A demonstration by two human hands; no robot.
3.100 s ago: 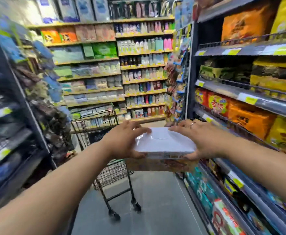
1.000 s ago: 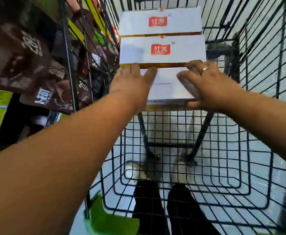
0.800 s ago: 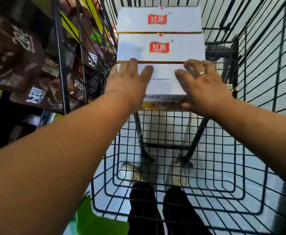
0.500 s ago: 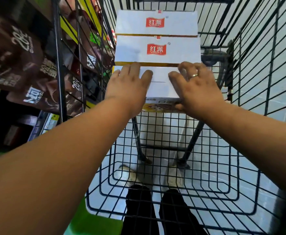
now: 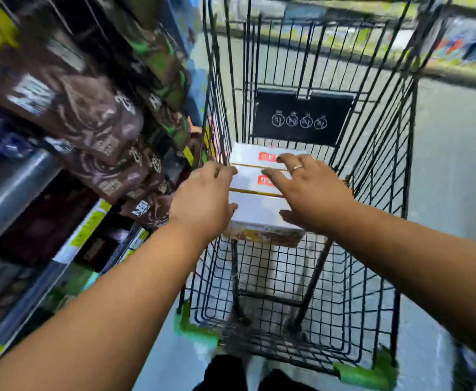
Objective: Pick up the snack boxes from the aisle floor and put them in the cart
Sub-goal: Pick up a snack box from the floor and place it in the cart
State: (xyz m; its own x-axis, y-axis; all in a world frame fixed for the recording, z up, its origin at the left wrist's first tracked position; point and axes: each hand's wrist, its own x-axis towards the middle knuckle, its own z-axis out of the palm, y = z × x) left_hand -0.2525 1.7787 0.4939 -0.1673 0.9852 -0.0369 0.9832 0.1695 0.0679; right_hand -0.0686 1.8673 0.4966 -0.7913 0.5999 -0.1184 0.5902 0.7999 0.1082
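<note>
Three flat white cardboard snack cartons lie level, side by side in a row.
- Nearest carton (image 5: 259,218): plain top, orange-brown printed front; between left hand (image 5: 203,198) and right hand (image 5: 311,187).
- Middle carton (image 5: 249,180): red label, at the fingertips.
- Far carton (image 5: 245,157): red label, just beyond the fingertips.
- Black wire shopping cart (image 5: 378,170): green corner guards, surrounds both hands and holds all three.

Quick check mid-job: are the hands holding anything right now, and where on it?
Nothing looks gripped. The left hand and right hand are open over the nearest snack box in the cart; contact is unclear.
</note>
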